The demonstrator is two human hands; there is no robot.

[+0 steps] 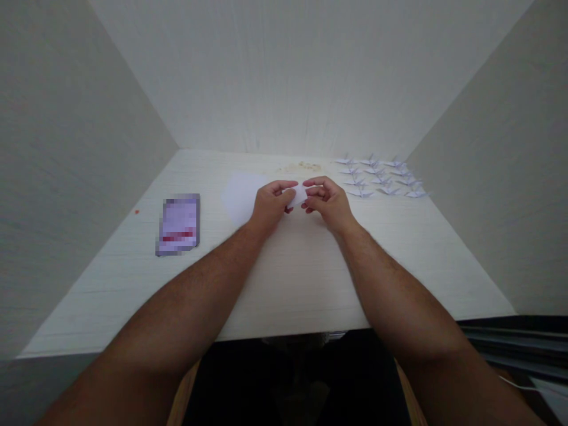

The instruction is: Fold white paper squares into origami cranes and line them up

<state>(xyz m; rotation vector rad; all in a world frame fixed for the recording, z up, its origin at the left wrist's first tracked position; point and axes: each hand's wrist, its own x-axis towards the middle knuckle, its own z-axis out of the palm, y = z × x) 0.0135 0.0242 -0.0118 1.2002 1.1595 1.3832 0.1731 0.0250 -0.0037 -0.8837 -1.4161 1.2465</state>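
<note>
Over the middle of the table, a small folded piece of white paper [299, 196] is between my two hands. My left hand [271, 204] is closed on it, the thumb lying on its face and the fingers behind. At the paper's right edge, my right hand [329, 202] has curled fingers, with the index fingertip near the top corner and the thumb lower on the edge. The inner folds of the paper are too small to make out. Partly behind my left hand lies flat white paper [239, 192] on the table.
Several folded white paper cranes [377, 176] stand in rows at the back right of the white table [302, 284]. A phone-like device [179, 223] with a blurred screen lies at left. Pale walls [284, 77] enclose the back and both sides. A small red spot [137, 212] marks the left.
</note>
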